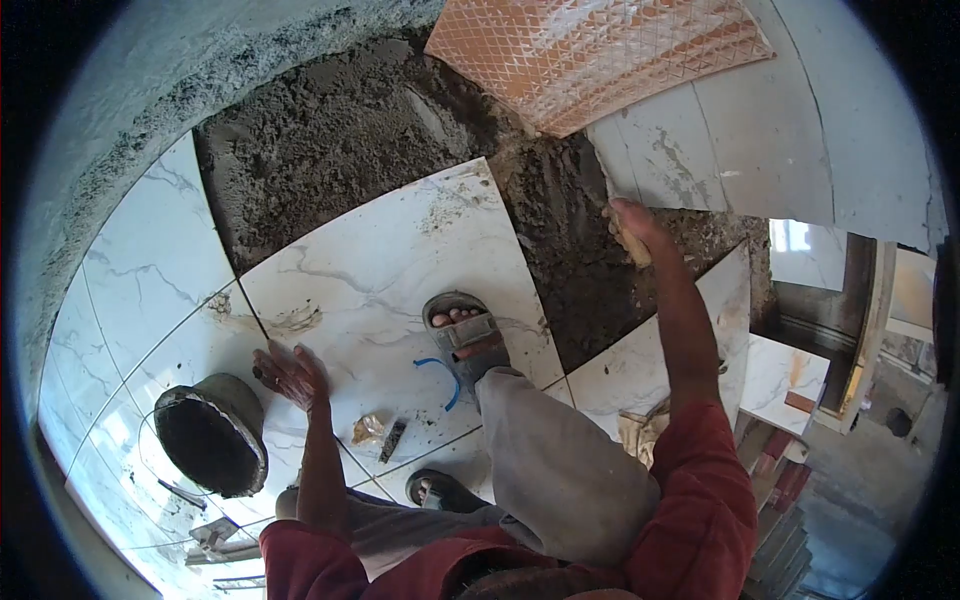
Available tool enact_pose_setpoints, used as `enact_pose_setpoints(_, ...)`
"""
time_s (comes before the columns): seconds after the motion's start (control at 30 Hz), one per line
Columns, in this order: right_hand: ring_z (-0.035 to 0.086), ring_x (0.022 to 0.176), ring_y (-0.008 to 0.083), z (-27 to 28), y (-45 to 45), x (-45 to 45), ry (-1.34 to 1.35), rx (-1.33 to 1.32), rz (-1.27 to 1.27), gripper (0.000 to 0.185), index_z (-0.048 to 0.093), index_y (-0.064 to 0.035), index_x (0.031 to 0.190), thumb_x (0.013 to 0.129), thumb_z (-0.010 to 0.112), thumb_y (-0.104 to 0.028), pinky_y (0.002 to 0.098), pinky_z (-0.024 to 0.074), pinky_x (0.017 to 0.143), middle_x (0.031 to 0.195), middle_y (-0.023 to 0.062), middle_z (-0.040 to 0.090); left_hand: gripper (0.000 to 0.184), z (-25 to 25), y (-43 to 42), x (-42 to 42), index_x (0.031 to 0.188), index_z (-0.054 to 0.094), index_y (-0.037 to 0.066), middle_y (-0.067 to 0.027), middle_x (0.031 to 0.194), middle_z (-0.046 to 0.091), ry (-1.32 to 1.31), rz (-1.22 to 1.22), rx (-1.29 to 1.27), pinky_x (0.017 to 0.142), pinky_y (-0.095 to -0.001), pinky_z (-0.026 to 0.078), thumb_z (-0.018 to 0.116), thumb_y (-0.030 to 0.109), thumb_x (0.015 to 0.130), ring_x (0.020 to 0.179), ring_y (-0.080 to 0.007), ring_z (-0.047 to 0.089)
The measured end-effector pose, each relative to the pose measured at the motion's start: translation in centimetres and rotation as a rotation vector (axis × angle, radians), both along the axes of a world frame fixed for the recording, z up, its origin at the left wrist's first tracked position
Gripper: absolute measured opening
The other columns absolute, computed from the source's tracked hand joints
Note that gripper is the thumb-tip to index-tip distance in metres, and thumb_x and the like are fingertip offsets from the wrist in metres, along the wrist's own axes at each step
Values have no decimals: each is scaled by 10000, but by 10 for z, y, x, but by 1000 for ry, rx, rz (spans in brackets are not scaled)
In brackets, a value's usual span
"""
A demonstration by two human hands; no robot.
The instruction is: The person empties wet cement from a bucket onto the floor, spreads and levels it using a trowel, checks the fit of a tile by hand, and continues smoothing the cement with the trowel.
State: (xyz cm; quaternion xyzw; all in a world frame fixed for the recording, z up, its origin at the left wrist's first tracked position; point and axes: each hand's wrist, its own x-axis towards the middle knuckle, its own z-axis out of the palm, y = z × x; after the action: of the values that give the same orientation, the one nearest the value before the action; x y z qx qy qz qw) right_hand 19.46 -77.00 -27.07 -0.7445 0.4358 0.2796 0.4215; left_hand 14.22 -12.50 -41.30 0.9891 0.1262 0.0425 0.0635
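My left hand (pixel 290 375) rests on the marbled white floor tiles with its fingers spread, holding nothing. It is close to a joint between tiles and to the right of a black bucket (pixel 250 400) with a wire handle. My right hand (pixel 642 222) is closed around a wooden-handled tool (pixel 632 246) over the dark wet mortar (pixel 570 250). The tool's working end is hard to make out, so I cannot tell its exact kind. My sandalled foot stands on a large marbled tile (pixel 400 240) bordering the mortar.
An orange-backed tile (pixel 600 55) with a ridged grid leans at the top, beside grey-white wall tiles (pixel 740 140). A blue curved strip (pixel 449 386), a crumpled wrapper (pixel 368 430) and a small dark piece (pixel 392 440) lie near my feet. Steps (pixel 780 540) descend at right.
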Motion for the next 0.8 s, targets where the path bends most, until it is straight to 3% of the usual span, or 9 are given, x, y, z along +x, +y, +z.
enact_pose_setpoints(0.13,485,486,173,-36,44,2,-41,80,-142,518,589,-42,1007,904,433,-526,352,438,475,670,57,541,605,-1,0,-2,1389,331,71,-230,1459,225,-32,-19,17,1086,-524,96,356,466,931,1349,-381,193)
enact_pose_setpoints(0.2,499,511,182,-34,75,5,-10,178,100,492,578,-44,990,912,421,-503,361,445,488,692,69,543,601,0,-1,-1,1392,325,73,-226,1463,219,-6,11,14,1086,-522,97,363,457,931,1351,-381,191)
enact_pose_setpoints(0.3,486,456,169,-8,97,1,-9,108,172,443,549,-43,942,923,412,-465,330,416,419,611,55,519,596,2,0,-1,1392,327,73,-222,1470,206,-10,-7,21,1087,-519,99,379,444,928,1353,-379,186)
enact_pose_setpoints(0.47,483,461,168,-11,78,27,-65,100,82,421,546,-48,940,928,401,-443,326,413,424,645,64,527,590,-1,2,-2,1390,331,73,-227,1468,204,-25,-28,-31,1084,-520,104,394,432,926,1355,-373,181)
enact_pose_setpoints(0.53,474,463,156,-26,81,28,-64,106,371,419,543,-50,933,924,410,-448,318,407,428,647,55,517,593,-2,3,-2,1392,328,71,-228,1466,208,-14,-22,-16,1083,-519,107,392,432,927,1356,-369,181)
enact_pose_setpoints(0.57,474,463,156,-20,81,25,-66,105,370,419,543,-50,933,924,410,-448,318,407,428,647,55,517,595,-3,3,-2,1393,325,68,-230,1464,211,-3,-13,-5,1083,-518,109,390,432,927,1357,-366,181)
enact_pose_setpoints(0.7,489,493,160,9,92,-9,76,90,318,422,544,-68,926,908,434,-476,322,420,452,629,45,496,601,-4,4,-2,1395,321,64,-229,1464,213,-24,-24,-1,1083,-518,112,388,435,928,1356,-364,186)
enact_pose_setpoints(0.77,499,501,165,-36,85,-47,-134,-4,-170,422,545,-75,924,906,442,-484,325,428,458,628,42,496,603,-3,3,-3,1397,317,63,-231,1463,214,-13,-17,-13,1085,-518,110,384,437,928,1354,-367,191)
enact_pose_setpoints(0.8,499,501,165,-54,89,-53,-132,-3,-163,422,545,-75,924,906,442,-484,325,428,458,628,42,496,603,-2,2,-2,1397,317,63,-231,1463,214,-12,-10,-12,1085,-518,110,384,437,928,1354,-367,191)
